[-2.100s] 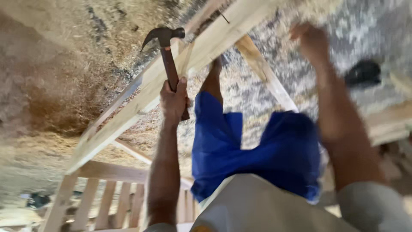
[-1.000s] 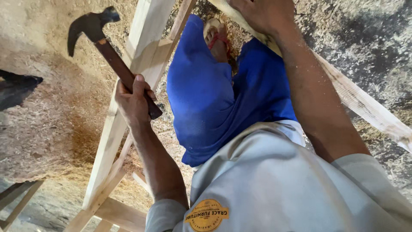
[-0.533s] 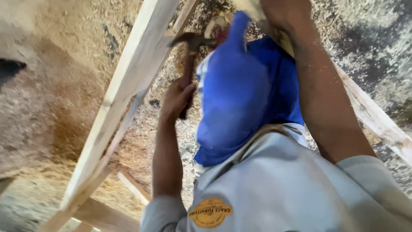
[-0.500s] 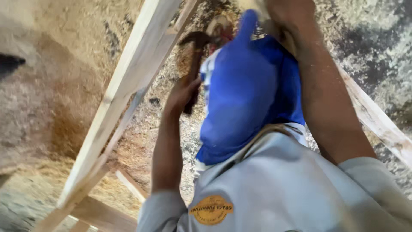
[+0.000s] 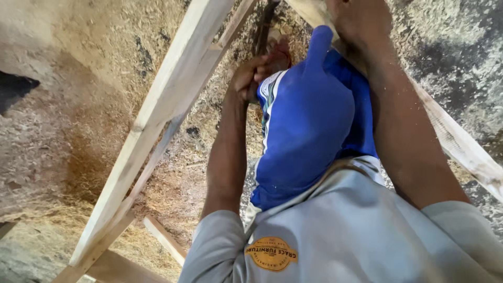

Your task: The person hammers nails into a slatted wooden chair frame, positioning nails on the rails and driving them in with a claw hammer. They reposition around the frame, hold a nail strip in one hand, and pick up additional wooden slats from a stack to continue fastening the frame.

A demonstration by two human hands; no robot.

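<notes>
Hammer swing finished, head now low at the top edge of view.
Left hand [image 5: 250, 78] clenched on the hammer handle [image 5: 263, 26], which has dropped since a second ago beside the pale wooden rail [image 5: 157, 115]; right hand [image 5: 361, 21] still grips the other rail [image 5: 461, 152], over the sawdust floor [image 5: 63, 131].

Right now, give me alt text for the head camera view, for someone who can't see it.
Seen from above, a person's left hand grips a dark hammer handle, while the right hand presses on a pale wooden frame rail. They wear blue shorts and a grey shirt. Another long pale wooden beam slants over a sawdust-covered floor.
</notes>
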